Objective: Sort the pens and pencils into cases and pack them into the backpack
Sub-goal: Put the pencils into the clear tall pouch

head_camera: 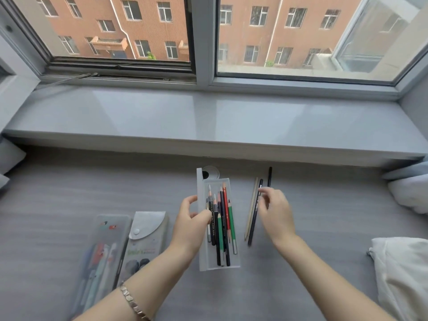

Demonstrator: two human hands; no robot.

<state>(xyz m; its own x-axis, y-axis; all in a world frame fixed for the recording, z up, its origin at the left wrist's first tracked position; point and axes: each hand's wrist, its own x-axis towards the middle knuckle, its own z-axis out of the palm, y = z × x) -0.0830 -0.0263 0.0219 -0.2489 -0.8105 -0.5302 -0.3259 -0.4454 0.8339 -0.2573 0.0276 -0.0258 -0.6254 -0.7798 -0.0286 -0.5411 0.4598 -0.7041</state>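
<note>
The left hand (194,220) is gripping the open case (205,258) by its left wall, probably steadying it for loading. The right hand (275,210) is curling over the loose pencils (253,212) just beside it; whether it is pinching one is unclear. Sorted pencils (222,223) are lying inside the open case, and a closed pen case (102,249) is lying further left.

The left hand (192,218) grips the left wall of an open clear case (218,262), thumb on the pencils (222,218) inside. Right of that grip, the right hand (275,212) curls over three loose pencils (254,214) on the grey desk (301,286); whether it holds one is unclear. Left of the grip lie a snap pouch (148,235) and a pen case (104,246).
</note>
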